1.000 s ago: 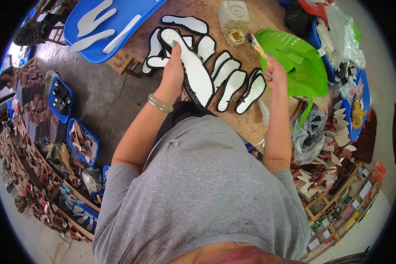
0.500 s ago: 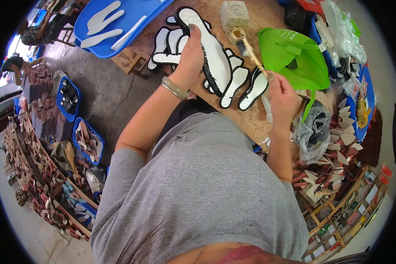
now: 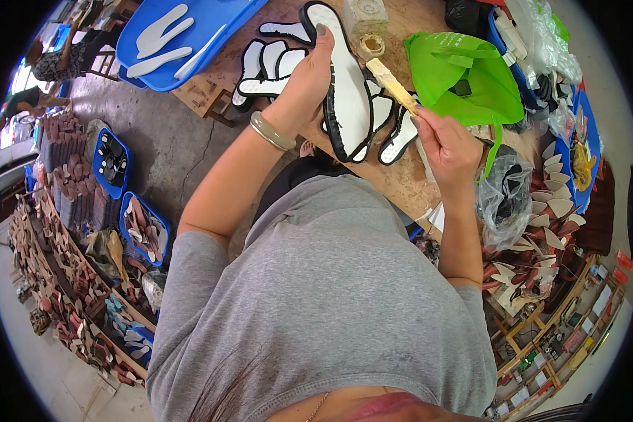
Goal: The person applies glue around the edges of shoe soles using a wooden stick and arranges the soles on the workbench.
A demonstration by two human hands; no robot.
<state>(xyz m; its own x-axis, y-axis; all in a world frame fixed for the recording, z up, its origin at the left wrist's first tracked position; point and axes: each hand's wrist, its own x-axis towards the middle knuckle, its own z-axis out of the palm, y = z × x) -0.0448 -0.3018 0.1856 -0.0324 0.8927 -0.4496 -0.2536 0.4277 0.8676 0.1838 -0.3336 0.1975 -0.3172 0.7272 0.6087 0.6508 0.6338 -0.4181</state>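
My left hand [image 3: 304, 88] grips a white shoe insole [image 3: 352, 105] with black edging, its thumb on the white face. The insole is held tilted above the table. My right hand [image 3: 449, 144] pinches a brush [image 3: 394, 86] with a flat, pale wooden handle, just right of the insole. Its tip points up and left, close to a small open-topped pot [image 3: 371, 46] with a yellowish rim. More black-edged white insoles lie beneath and around my left hand, among them one [image 3: 401, 139] near the brush. The held insole hides part of the pile.
A green bag [image 3: 464, 84] lies on the brown table [image 3: 394, 186] at the right. Off the far-left table corner is a blue tub [image 3: 211, 53] with white insole pieces. Clear plastic bags [image 3: 503, 204] and piled shoe parts [image 3: 541, 243] stand right; blue baskets [image 3: 111, 160] sit on the left floor.
The held insole has shifted slightly right and swung more upright. The brush has turned so its flat, pale side shows, and its tip has moved a little away from the pot.
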